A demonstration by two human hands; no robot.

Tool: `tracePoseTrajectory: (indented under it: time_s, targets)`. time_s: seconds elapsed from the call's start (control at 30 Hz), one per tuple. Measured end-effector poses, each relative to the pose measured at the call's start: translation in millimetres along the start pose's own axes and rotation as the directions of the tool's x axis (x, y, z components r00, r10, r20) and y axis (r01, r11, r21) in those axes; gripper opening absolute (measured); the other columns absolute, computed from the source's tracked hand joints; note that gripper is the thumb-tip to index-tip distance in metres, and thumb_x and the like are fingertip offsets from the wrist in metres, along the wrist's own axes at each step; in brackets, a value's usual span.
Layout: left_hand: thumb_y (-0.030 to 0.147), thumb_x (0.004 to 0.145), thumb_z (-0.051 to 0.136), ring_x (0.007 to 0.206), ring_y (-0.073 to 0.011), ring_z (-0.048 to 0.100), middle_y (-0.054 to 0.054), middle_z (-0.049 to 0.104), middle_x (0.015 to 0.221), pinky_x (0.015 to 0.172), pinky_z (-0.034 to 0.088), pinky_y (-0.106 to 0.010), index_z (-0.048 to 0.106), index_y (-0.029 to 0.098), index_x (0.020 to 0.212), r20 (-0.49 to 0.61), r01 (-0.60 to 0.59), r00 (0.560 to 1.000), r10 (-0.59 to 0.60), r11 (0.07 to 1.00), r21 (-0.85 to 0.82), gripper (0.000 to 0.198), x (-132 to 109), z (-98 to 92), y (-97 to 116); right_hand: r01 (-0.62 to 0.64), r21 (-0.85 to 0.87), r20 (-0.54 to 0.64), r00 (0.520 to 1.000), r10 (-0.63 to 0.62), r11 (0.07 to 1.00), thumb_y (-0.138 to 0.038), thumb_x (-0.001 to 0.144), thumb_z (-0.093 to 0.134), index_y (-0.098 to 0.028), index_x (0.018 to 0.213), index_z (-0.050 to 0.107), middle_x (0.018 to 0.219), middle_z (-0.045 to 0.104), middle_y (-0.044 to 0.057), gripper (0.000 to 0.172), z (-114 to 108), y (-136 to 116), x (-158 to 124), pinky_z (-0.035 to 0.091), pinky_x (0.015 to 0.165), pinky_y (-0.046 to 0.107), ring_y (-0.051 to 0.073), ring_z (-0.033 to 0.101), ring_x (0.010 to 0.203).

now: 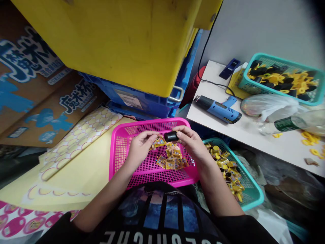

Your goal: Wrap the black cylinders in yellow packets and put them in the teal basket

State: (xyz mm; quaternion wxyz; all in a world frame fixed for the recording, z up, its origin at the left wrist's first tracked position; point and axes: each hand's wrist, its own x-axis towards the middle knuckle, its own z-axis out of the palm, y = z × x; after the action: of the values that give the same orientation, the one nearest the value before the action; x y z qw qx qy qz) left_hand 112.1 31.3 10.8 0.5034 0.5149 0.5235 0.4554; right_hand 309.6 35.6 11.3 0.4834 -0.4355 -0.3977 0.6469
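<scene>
Over a pink mesh basket point(122, 130), my left hand point(142, 144) pinches a small yellow printed wrapper point(159, 141) between thumb and fingers. Just to its right, my right hand point(190, 139) holds a short black cylinder point(171, 136) by its right end, lying level. The cylinder and the wrapper are close together; whether they touch is hard to tell. Several yellow printed wrappers point(174, 163) lie in the basket below my hands.
Right of my right forearm, a teal basket point(254, 189) holds yellow-wrapped pieces. A white table point(203, 118) bears a blue heat gun point(220, 110), a bottle point(286, 124) and another teal basket point(279, 89) of black and yellow parts. Yellow point(122, 40) and blue crates point(152, 103) stand ahead.
</scene>
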Motion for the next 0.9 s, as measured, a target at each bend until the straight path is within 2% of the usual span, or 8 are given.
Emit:
tracePoseTrajectory:
  time_s: [0.1, 0.2, 0.3, 0.4, 0.5, 0.57, 0.7, 0.9]
  targets:
    - [0.025, 0.075, 0.070, 0.064, -0.0115, 0.065, -0.001, 0.073, 0.076, 0.056, 0.053, -0.022, 0.072, 0.020, 0.089, 0.013, 0.060, 0.998, -0.059, 0.995, -0.080, 0.015, 1.4, -3.0, 1.9, 0.007, 0.077, -0.084, 0.996, 0.000, 0.997, -0.037, 0.076, 0.073, -0.026, 0.092, 0.068, 0.090, 0.066, 0.000, 0.020, -2.8, -3.7, 1.1, 0.053, 0.063, 0.025, 0.011, 0.063, 0.072]
    - [0.022, 0.071, 0.073, 0.072, -0.0107, 0.067, -0.003, 0.076, 0.085, 0.065, 0.054, -0.022, 0.074, 0.020, 0.086, 0.063, 0.146, 0.988, -0.138, 0.981, -0.130, 0.014, 3.3, -7.8, 4.5, 0.015, 0.109, -0.137, 0.991, 0.000, 0.994, -0.037, 0.076, 0.073, -0.026, 0.094, 0.066, 0.085, 0.066, -0.001, 0.022, -9.3, -10.0, 1.9, 0.053, 0.059, 0.023, 0.010, 0.064, 0.067]
    - [0.022, 0.067, 0.077, 0.072, -0.0117, 0.068, -0.003, 0.076, 0.086, 0.068, 0.055, -0.023, 0.075, 0.019, 0.089, 0.101, 0.218, 0.973, -0.206, 0.968, -0.128, 0.023, 3.7, -10.2, 6.7, 0.038, 0.095, -0.180, 0.984, -0.021, 0.995, -0.036, 0.073, 0.075, -0.025, 0.094, 0.065, 0.088, 0.067, -0.001, 0.026, -13.7, -14.5, 0.7, 0.056, 0.066, 0.024, 0.010, 0.065, 0.069]
    - [0.022, 0.065, 0.079, 0.069, -0.0132, 0.068, -0.003, 0.077, 0.081, 0.064, 0.056, -0.025, 0.075, 0.019, 0.091, 0.072, 0.215, 0.975, -0.210, 0.974, -0.077, 0.027, 2.0, -9.4, 7.6, 0.053, 0.078, -0.206, 0.978, -0.036, 0.996, -0.032, 0.068, 0.078, -0.026, 0.095, 0.063, 0.095, 0.067, -0.001, 0.031, -13.0, -14.7, -2.1, 0.057, 0.077, 0.027, 0.012, 0.067, 0.079]
    - [0.025, 0.071, 0.074, 0.072, -0.0142, 0.070, -0.003, 0.077, 0.083, 0.066, 0.057, -0.026, 0.076, 0.020, 0.087, -0.021, 0.152, 0.988, -0.152, 0.988, 0.009, 0.017, 0.3, -8.5, 7.5, 0.032, 0.058, -0.175, 0.984, -0.021, 0.998, -0.030, 0.065, 0.080, -0.026, 0.096, 0.063, 0.095, 0.067, -0.001, 0.036, -9.1, -11.7, -5.0, 0.057, 0.081, 0.029, 0.014, 0.067, 0.082]
    - [0.027, 0.074, 0.072, 0.078, -0.0149, 0.071, -0.003, 0.078, 0.087, 0.071, 0.058, -0.027, 0.077, 0.022, 0.087, -0.048, 0.116, 0.992, -0.113, 0.992, 0.054, 0.015, -0.4, -9.0, 7.2, 0.007, 0.048, -0.138, 0.990, -0.001, 0.999, -0.031, 0.065, 0.080, -0.026, 0.097, 0.063, 0.090, 0.067, 0.000, 0.037, -5.9, -8.8, -6.1, 0.057, 0.074, 0.029, 0.014, 0.067, 0.077]
    - [0.032, 0.076, 0.070, 0.081, -0.0172, 0.072, -0.004, 0.078, 0.091, 0.074, 0.059, -0.030, 0.077, 0.023, 0.091, 0.004, 0.093, 0.996, -0.093, 0.994, 0.053, 0.019, -0.9, -10.4, 7.1, 0.002, 0.050, -0.057, 0.998, 0.001, 0.999, -0.035, 0.067, 0.079, -0.024, 0.092, 0.068, 0.078, 0.065, -0.001, 0.030, 0.5, -3.9, -5.7, 0.053, 0.061, 0.025, 0.011, 0.062, 0.066]
    - [0.031, 0.075, 0.070, 0.088, -0.0193, 0.072, -0.004, 0.078, 0.094, 0.086, 0.058, -0.035, 0.077, 0.023, 0.090, 0.027, 0.034, 0.999, -0.034, 0.999, 0.033, 0.018, -2.0, -10.1, 6.3, -0.060, 0.064, 0.055, 0.997, 0.057, 0.996, -0.035, 0.066, 0.081, -0.022, 0.089, 0.068, 0.075, 0.067, -0.002, 0.029, 5.2, -1.1, -1.5, 0.053, 0.066, 0.025, 0.010, 0.061, 0.064]
